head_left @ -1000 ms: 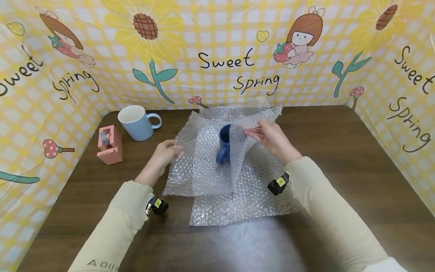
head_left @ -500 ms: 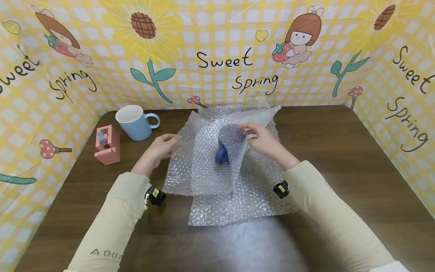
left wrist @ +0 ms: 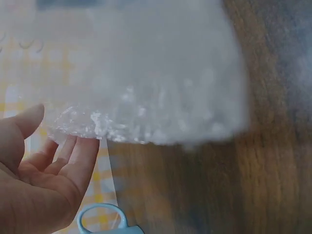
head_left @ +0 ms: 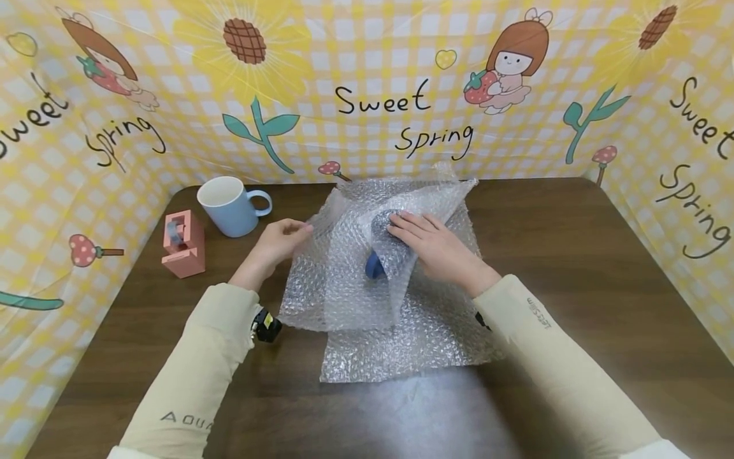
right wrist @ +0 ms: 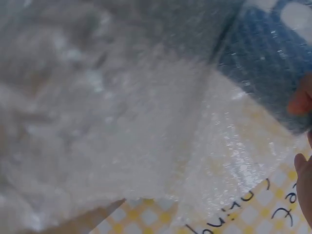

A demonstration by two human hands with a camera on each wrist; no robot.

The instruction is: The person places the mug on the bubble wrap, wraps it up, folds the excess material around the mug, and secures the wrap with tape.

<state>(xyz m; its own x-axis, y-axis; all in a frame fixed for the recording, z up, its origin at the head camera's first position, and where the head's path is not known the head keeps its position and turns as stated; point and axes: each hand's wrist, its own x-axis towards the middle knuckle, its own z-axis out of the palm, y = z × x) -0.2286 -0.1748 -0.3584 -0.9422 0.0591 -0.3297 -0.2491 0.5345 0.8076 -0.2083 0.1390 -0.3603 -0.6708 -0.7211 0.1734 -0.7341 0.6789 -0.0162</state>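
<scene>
A dark blue mug [head_left: 374, 265] sits in the middle of layered clear bubble wrap [head_left: 361, 299]. One flap covers most of it, so its handle side shows best in the head view. My right hand [head_left: 438, 248] lies over the flap, with straight fingers resting on the covered mug. Through the wrap, the mug's blue side [right wrist: 263, 63] also appears in the right wrist view. At the sheet's left edge, my left hand [head_left: 280, 243] holds a raised flap. The left wrist view has its fingers [left wrist: 80, 163] behind the wrap edge and the thumb in front.
A light blue mug [head_left: 232, 213] stands upright at the back left of the brown wooden table [head_left: 573, 268]. Beside it is a pink tape dispenser [head_left: 185, 245]. A yellow checked cloth [head_left: 378, 57] walls the back and both sides.
The right hand has brought its flap leftward over the dark blue mug, and its fingers now lie flat on top. My left hand has shifted slightly up and right along the wrap's left edge.
</scene>
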